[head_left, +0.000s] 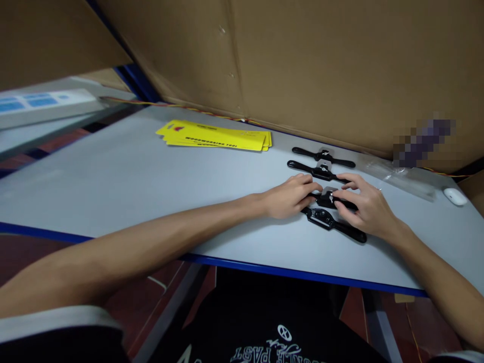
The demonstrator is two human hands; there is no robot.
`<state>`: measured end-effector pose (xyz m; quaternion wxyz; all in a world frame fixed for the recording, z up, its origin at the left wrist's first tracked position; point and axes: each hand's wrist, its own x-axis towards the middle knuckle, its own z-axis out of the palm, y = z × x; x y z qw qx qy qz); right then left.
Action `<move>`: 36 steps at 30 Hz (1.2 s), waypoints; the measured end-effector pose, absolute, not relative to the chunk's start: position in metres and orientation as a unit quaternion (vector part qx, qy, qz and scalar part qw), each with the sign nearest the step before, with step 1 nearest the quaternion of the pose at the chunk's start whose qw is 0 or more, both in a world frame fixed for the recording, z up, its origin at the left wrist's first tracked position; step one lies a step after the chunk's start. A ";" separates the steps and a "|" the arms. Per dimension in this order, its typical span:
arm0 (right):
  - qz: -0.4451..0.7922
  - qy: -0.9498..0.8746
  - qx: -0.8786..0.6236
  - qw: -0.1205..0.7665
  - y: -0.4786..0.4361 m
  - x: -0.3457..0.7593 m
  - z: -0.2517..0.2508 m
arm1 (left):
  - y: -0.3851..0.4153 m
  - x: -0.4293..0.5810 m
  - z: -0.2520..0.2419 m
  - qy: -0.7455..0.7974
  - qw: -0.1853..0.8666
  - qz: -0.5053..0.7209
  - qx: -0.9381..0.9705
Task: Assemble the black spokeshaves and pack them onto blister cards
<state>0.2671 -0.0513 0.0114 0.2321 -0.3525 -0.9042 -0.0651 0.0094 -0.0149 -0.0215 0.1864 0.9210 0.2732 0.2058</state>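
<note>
Several black spokeshaves lie in a row on the grey table. My left hand has its fingers curled round the left handle of the third spokeshave from the back. Over that tool's right side is my right hand, its thumb and a finger closing on it near the metal blade; the index finger reaches by the right end of the second spokeshave. The nearest spokeshave lies just in front of both hands, and shows no pale blade plate. Farthest back rests another spokeshave, untouched.
A fanned stack of yellow cards printed "woodworking tool" lies left of the spokeshaves. Clear plastic bags and a white earbud case-like object are at the right. A cardboard wall stands behind; the blue table edge runs in front.
</note>
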 end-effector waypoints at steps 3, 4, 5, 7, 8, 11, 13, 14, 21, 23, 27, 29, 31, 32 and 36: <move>-0.052 -0.909 -0.346 0.228 -0.052 0.267 0.010 | -0.016 0.010 -0.021 0.274 0.184 0.203 0.922; -0.047 -0.912 -0.340 0.225 -0.052 0.266 0.010 | -0.016 0.010 -0.021 0.273 0.184 0.203 0.922; -0.043 -0.917 -0.331 0.219 -0.052 0.266 0.010 | -0.016 0.010 -0.021 0.273 0.183 0.203 0.923; -0.049 -0.929 -0.303 0.206 -0.052 0.266 0.012 | -0.016 0.010 -0.020 0.271 0.182 0.202 0.923; -0.056 -0.934 -0.289 0.201 -0.053 0.265 0.012 | -0.016 0.010 -0.020 0.271 0.181 0.201 0.924; -0.080 -0.941 -0.259 0.201 -0.054 0.265 0.015 | -0.016 0.010 -0.020 0.273 0.181 0.198 0.924; -0.093 -0.940 -0.256 0.204 -0.054 0.265 0.017 | -0.016 0.010 -0.020 0.275 0.181 0.198 0.923; -0.101 -0.939 -0.258 0.205 -0.055 0.265 0.017 | -0.016 0.010 -0.020 0.276 0.181 0.197 0.923; -0.195 -0.927 -0.263 0.184 -0.057 0.264 0.025 | -0.015 0.010 -0.022 0.272 0.178 0.203 0.924; -0.222 -0.923 -0.258 0.180 -0.058 0.262 0.027 | -0.015 0.011 -0.022 0.273 0.178 0.204 0.923; -0.248 -0.918 -0.252 0.178 -0.059 0.261 0.027 | -0.016 0.011 -0.020 0.278 0.180 0.202 0.922; -0.248 -0.918 -0.252 0.179 -0.059 0.261 0.027 | -0.016 0.011 -0.020 0.277 0.183 0.201 0.922; -0.241 -0.918 -0.257 0.183 -0.059 0.262 0.027 | -0.015 0.010 -0.021 0.274 0.185 0.200 0.922; -0.235 -0.918 -0.261 0.185 -0.059 0.262 0.026 | -0.015 0.010 -0.021 0.273 0.185 0.200 0.922; -0.212 -0.917 -0.280 0.189 -0.059 0.263 0.023 | -0.013 0.008 -0.025 0.273 0.185 0.205 0.921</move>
